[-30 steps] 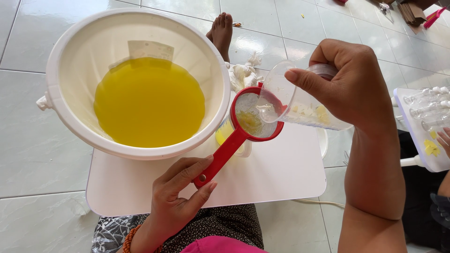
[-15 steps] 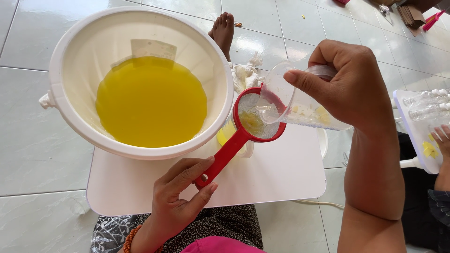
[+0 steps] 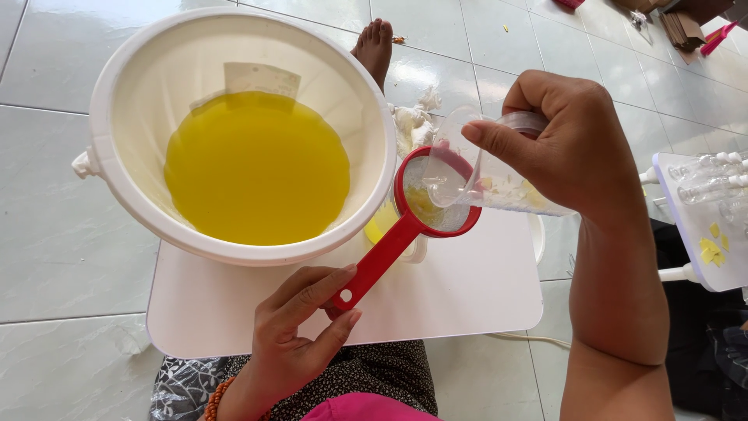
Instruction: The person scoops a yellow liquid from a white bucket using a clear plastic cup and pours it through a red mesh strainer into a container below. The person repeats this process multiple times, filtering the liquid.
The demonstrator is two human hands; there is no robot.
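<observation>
Strainer (image 3: 436,196) handle pinched in left hand (image 3: 300,335) fingers, right hand (image 3: 573,148) clamps tilted cup (image 3: 487,168) above

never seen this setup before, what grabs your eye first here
The big white bowl of bright yellow liquid fills the upper left, on a white board. Beside it, the right hand tips a clear cup into a red-rimmed strainer whose handle the left hand holds.
</observation>
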